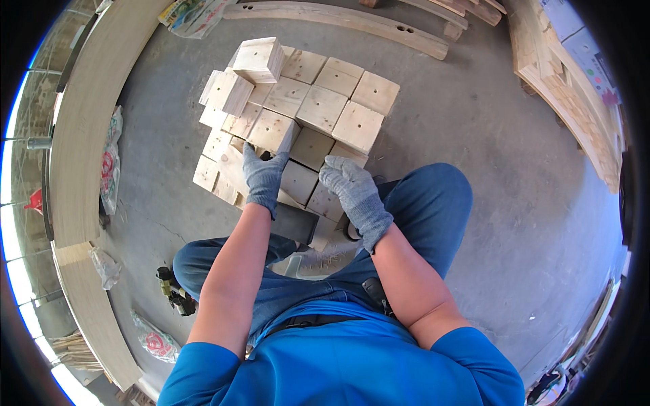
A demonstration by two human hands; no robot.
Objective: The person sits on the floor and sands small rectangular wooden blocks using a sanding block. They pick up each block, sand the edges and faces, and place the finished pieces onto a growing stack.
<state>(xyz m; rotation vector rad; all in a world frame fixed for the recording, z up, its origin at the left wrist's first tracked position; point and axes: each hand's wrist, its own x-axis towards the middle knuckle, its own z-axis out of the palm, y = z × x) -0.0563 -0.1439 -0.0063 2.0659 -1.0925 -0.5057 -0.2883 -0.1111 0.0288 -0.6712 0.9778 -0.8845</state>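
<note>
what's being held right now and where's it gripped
Left hand grips a wooden block in the stack by its near edge; right hand only rests on lower blocks.

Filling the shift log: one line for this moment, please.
left hand: on wooden block | right hand: on lower block | block stack on concrete floor

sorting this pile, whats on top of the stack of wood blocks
Two loose wooden cubes sit on the stack of wood blocks at its far left. Gloved hands cover part of its near side.

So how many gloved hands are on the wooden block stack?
2. The left hand presses the block stack's front face; the right hand rests on lower blocks beside it. No other hands visible.
</note>
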